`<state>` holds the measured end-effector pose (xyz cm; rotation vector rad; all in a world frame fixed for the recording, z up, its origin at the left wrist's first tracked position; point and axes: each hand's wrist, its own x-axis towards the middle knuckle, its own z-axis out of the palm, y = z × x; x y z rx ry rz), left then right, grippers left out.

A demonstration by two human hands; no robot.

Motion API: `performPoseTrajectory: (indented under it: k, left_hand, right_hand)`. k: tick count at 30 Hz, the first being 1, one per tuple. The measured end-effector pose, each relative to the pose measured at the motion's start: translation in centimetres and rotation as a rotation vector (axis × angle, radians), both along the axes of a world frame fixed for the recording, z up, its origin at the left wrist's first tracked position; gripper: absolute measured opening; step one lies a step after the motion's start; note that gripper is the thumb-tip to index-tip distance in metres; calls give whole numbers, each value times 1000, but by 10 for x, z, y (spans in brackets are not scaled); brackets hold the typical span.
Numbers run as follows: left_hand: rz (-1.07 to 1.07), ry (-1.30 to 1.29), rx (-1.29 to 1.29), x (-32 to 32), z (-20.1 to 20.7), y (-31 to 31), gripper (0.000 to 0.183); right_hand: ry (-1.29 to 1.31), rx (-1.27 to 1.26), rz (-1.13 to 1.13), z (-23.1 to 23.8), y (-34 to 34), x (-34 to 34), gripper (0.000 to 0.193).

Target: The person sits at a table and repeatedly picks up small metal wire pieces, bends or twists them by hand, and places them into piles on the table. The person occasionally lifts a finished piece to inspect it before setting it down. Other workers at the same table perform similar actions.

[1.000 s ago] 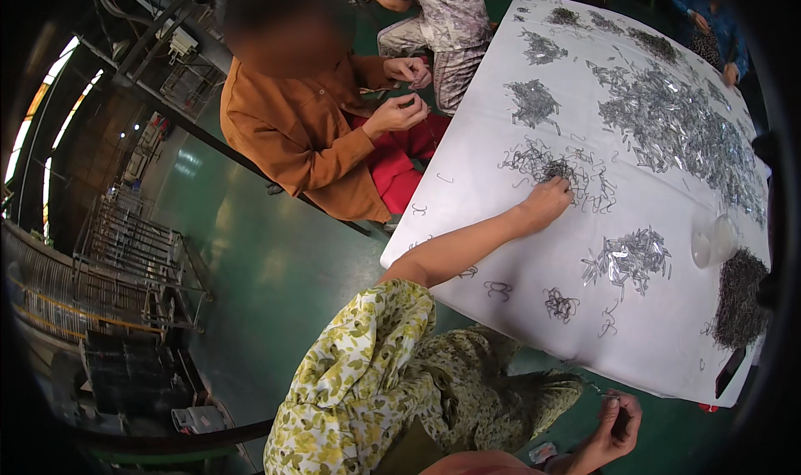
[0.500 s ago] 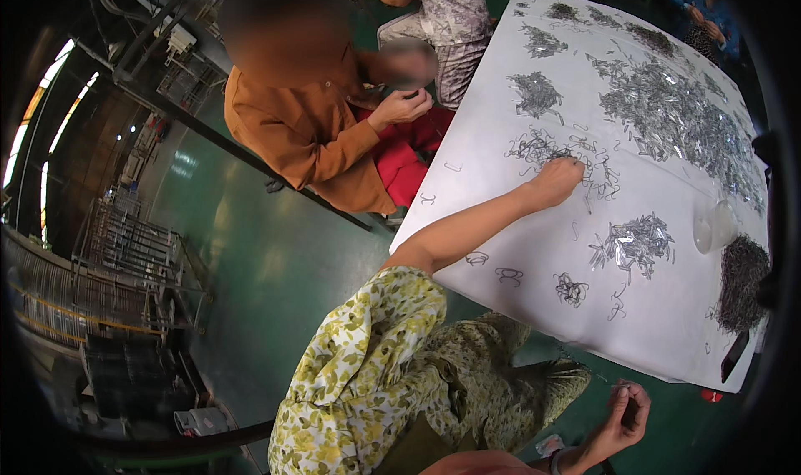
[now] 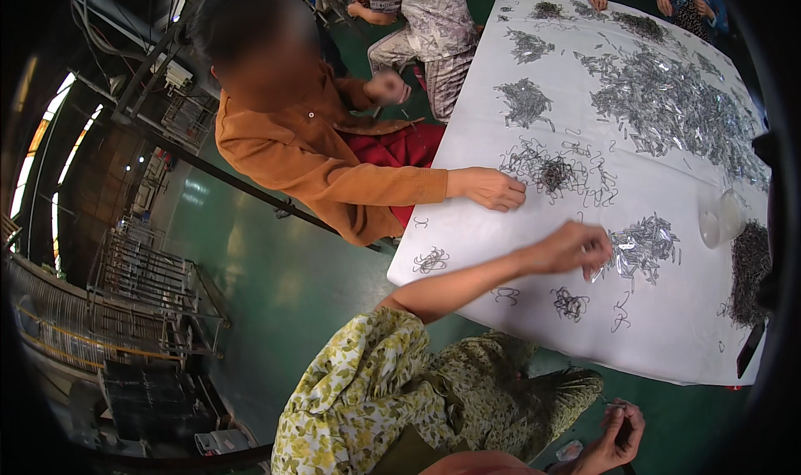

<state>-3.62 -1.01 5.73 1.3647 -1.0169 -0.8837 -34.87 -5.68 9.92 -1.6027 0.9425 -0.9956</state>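
Note:
My left hand [image 3: 574, 250] reaches over the white table [image 3: 501, 341], fingers curled down at the near left edge of a pile of small shiny strips [image 3: 644, 248]. It is slightly blurred, and whether it grips a strip is unclear. Low at the right, off the table, my right hand [image 3: 619, 435] pinches a small thin metal piece [image 3: 615, 405] between thumb and fingertips. Near my left arm lie bent wire hooks, in a small heap [image 3: 571, 304], beside a loose pair [image 3: 621, 312] and in another cluster [image 3: 430, 260].
A co-worker in an orange jacket [image 3: 350, 191] rests a hand [image 3: 492, 189] beside a larger hook pile [image 3: 555, 173]. Farther off spreads a large heap of strips [image 3: 667, 99]. A translucent cup [image 3: 722, 219] stands by a dark heap [image 3: 751, 275] at the right.
My left hand has moved from the larger hook pile toward the near strip pile. The co-worker's hand has come onto the table. My right hand stays low, still pinching.

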Motion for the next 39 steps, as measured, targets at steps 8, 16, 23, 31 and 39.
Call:
performPoseTrajectory:
  k: [8,16,23,31,39]
  left_hand:
    - [-245,167,-167,-127,50,18,13]
    - [-168,-204,-369,-148,45,13,14]
    - [-103,-144,-309,-155,48,22,13]
    - [78,-154,-355,-171,28,14,11]
    - [43,-126,-404,-176,22,-1,10]
  right_hand:
    - [-40,72,70,-35,-17,-6,12]
    - [-110,-27,42,-30,-8,-10,17]
    - [-124,-94,49,-20,5,-10,17]
    - [19,-380,-53,-4,11,14,13]
    - [-12,-366,-91,-20,-5,2,19]
